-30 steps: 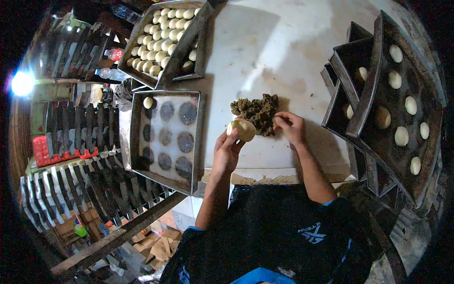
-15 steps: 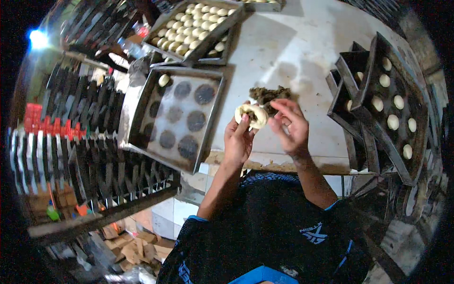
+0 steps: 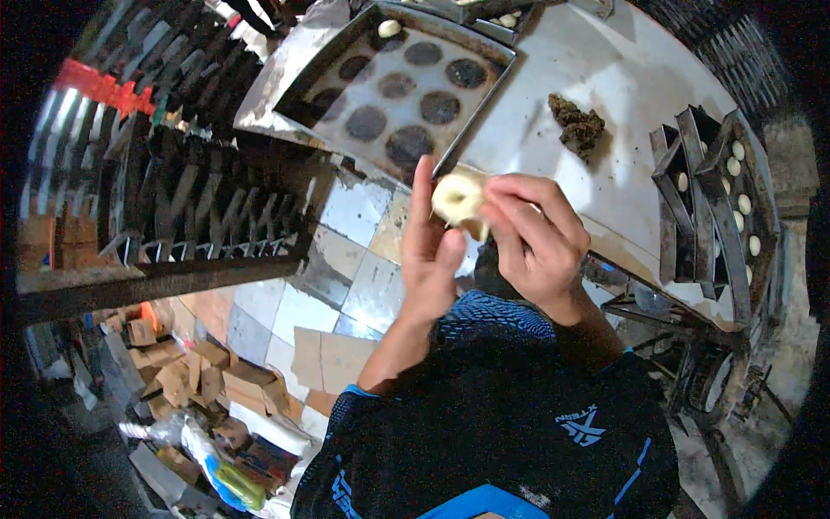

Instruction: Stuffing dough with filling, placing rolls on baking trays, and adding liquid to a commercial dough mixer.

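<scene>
A pale round dough piece (image 3: 456, 199) with a dimple in its middle is pinched in the fingers of my right hand (image 3: 540, 246). My left hand (image 3: 425, 255) is beside it, fingers stretched upward and thumb apart; whether it touches the dough is unclear. Beyond them, a crumbly dark brown mound (image 3: 576, 125) lies on the pale worktop (image 3: 536, 86). A metal tray (image 3: 499, 73) at the upper left of the worktop has one dough ball (image 3: 389, 28) and dark round patches.
Stacked dark trays (image 3: 718, 259) with dough balls stand at the right. Slatted metal racks (image 3: 173, 208) and a red crate (image 3: 104, 86) are at the left. Cardboard pieces (image 3: 242, 385) and plastic bags (image 3: 203, 458) lie below on the tiled floor (image 3: 294, 316).
My view has swung toward the floor. My hands moved away from the brown mound. My left fingers straightened, and my right fingers now pinch the dough.
</scene>
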### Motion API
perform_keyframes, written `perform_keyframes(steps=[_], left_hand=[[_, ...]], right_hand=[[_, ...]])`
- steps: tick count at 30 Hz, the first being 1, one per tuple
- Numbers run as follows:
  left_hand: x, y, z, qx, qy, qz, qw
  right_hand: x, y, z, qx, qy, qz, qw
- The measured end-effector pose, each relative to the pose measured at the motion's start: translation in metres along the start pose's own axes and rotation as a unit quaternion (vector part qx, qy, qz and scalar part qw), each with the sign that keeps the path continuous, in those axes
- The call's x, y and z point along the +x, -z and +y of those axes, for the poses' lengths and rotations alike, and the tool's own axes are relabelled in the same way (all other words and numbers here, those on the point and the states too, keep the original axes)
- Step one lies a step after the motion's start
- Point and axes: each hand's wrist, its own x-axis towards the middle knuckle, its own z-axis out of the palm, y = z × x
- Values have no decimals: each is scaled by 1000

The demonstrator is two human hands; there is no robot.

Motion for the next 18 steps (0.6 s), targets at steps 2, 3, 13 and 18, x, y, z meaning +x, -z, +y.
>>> perform_keyframes(steps=[2, 3, 13, 18], left_hand=[[-7, 22, 14, 67, -51, -38, 996], [-9, 31, 18, 93, -65, -64, 991], [-20, 6, 16, 487, -267, -34, 831], [-11, -41, -11, 143, -46, -142, 978]], right_hand=[[1, 1, -19, 43, 44, -44, 997], [0, 2, -27, 51, 50, -50, 996], [-9, 27, -48, 88, -105, -135, 981], [-16, 82, -15, 14, -25, -43, 999]])
